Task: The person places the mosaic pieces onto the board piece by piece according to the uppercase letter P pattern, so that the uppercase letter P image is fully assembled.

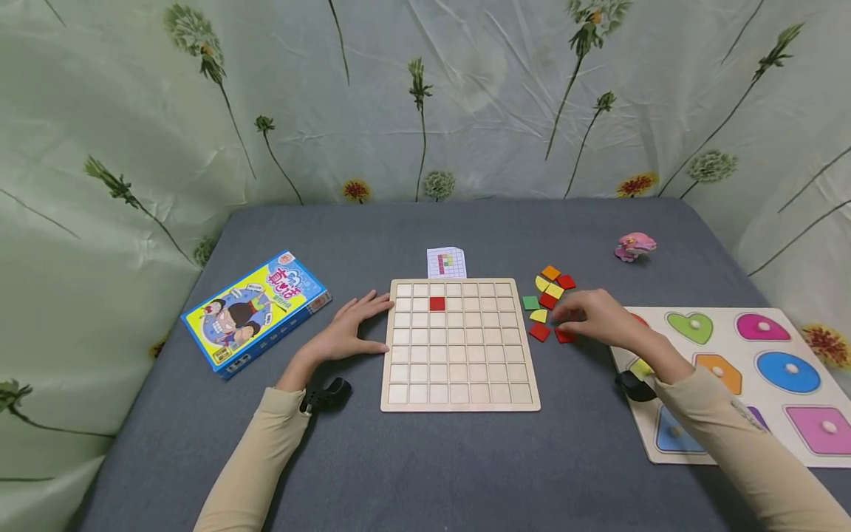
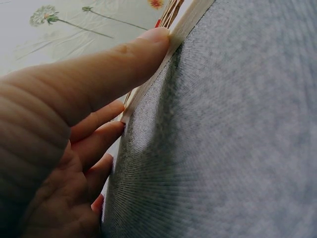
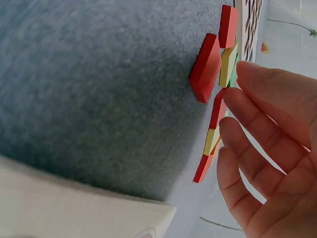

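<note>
A wooden grid board (image 1: 460, 406) lies flat on the grey table, with one red tile (image 1: 436, 304) in a cell of its upper rows. My left hand (image 1: 340, 334) touches the board's left edge with thumb and fingertips, its fingers extended, as the left wrist view also shows. Right of the board is a loose group of red, yellow, orange and green tiles, among them a green tile (image 1: 530, 303) and a red tile (image 3: 205, 69). Over the right side of this group hovers my right hand (image 1: 595, 318), fingers loosely bent, with nothing visible between thumb and fingertips.
Behind the board lies a pattern card (image 1: 446, 260) with a coloured grid. A blue and yellow game box (image 1: 255, 314) sits at the left. Under my right forearm is a knobbed shape puzzle (image 1: 744, 369); a small pink figurine (image 1: 634, 246) stands farther back.
</note>
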{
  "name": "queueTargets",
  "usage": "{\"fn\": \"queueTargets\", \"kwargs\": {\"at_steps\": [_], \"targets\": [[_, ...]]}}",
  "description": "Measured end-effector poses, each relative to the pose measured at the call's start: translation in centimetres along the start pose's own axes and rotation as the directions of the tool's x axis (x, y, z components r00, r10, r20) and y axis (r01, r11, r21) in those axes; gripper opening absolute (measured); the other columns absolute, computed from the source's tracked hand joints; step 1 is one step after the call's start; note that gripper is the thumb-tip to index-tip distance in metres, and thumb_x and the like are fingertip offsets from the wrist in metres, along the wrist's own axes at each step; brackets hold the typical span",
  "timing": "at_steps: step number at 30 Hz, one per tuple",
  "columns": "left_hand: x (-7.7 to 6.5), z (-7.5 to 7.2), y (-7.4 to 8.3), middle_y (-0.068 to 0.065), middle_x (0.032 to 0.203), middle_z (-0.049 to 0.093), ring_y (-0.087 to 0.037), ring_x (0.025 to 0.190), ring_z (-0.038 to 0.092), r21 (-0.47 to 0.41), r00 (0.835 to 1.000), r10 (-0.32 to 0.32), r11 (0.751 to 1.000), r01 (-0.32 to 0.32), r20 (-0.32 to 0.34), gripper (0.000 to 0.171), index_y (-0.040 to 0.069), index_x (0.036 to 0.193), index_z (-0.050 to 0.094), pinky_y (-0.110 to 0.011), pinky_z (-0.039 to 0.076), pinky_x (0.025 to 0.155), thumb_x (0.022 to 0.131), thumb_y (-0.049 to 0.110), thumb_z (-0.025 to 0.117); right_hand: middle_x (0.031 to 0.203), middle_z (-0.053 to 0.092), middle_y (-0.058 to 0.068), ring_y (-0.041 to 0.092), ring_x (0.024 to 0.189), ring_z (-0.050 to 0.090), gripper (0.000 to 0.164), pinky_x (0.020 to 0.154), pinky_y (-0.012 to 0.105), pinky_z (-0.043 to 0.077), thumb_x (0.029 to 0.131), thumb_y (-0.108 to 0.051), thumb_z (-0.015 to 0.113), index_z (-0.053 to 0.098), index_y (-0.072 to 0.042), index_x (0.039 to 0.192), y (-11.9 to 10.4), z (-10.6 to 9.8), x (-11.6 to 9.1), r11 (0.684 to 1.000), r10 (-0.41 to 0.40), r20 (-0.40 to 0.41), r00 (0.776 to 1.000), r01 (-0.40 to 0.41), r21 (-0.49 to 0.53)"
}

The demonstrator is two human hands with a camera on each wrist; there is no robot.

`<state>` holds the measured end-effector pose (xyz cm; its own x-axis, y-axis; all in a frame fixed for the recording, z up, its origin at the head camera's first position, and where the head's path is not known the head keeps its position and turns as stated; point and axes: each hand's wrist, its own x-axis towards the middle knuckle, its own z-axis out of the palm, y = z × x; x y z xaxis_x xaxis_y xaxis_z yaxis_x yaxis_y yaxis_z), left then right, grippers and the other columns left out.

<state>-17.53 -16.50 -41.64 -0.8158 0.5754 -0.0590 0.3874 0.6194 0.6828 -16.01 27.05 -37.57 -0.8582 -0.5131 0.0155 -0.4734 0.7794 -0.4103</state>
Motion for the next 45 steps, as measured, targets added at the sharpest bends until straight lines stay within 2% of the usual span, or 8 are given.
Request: {"fn": "queueTargets", "kwargs": {"at_steps": [14, 27, 36, 45], "targets": [[0.2, 0.2, -0.4, -0.015, 0.153, 0.031, -0.038, 0.146, 0.012, 0.008, 1.000, 0.012, 1.000, -0.012, -0.005, 0.077, 0.009, 0.144, 0.038, -0.058, 0.002, 0.116, 0.078, 0.027, 0.075, 0.090, 0.069, 0.001, 0.009, 0.076, 0.057, 0.023, 0.067, 0.023, 0.048, 0.073, -0.007, 0.076, 0.070, -0.007, 0.096, 0.9, -0.2, -1.2, 0.998, 0.043, 0.106, 0.993, -0.048, 0.042], [0.0, 0.0, -0.1, -0.014, 0.153, 0.031, -0.037, 0.146, 0.012, -0.005, 1.000, 0.011, 1.000, -0.011, 0.001, 0.077, 0.009, 0.144, 0.038, -0.057, 0.001, 0.116, 0.078, 0.026, 0.075, 0.079, 0.063, -0.003, 0.007, 0.070, 0.052, 0.018, 0.062, 0.020, 0.044, 0.072, -0.006, 0.075, 0.071, -0.008, 0.089, 1.1, 0.4, -1.3, 1.000, 0.019, 0.063, 0.998, -0.019, 0.002], [0.1, 0.0, -0.2, -0.013, 0.154, 0.030, -0.036, 0.147, 0.010, -0.005, 1.000, 0.009, 1.000, -0.009, 0.008, 0.077, 0.009, 0.144, 0.037, -0.056, 0.000, 0.116, 0.079, 0.024, 0.075, 0.077, 0.062, -0.002, 0.006, 0.067, 0.049, 0.015, 0.058, 0.018, 0.041, 0.072, -0.007, 0.074, 0.071, -0.007, 0.087, 0.6, 0.4, -1.1, 0.999, 0.044, 0.059, 0.997, -0.044, -0.009], [0.0, 0.0, -0.3, -0.013, 0.154, 0.030, -0.036, 0.147, 0.011, -0.002, 1.000, 0.009, 1.000, -0.009, 0.003, 0.077, 0.009, 0.144, 0.037, -0.056, 0.001, 0.116, 0.079, 0.025, 0.075, 0.073, 0.061, -0.004, 0.002, 0.062, 0.045, 0.015, 0.055, 0.018, 0.038, 0.072, -0.010, 0.077, 0.072, -0.008, 0.087, 0.5, 0.4, -1.1, 0.999, 0.016, 0.016, 1.000, -0.016, -0.030]]}}
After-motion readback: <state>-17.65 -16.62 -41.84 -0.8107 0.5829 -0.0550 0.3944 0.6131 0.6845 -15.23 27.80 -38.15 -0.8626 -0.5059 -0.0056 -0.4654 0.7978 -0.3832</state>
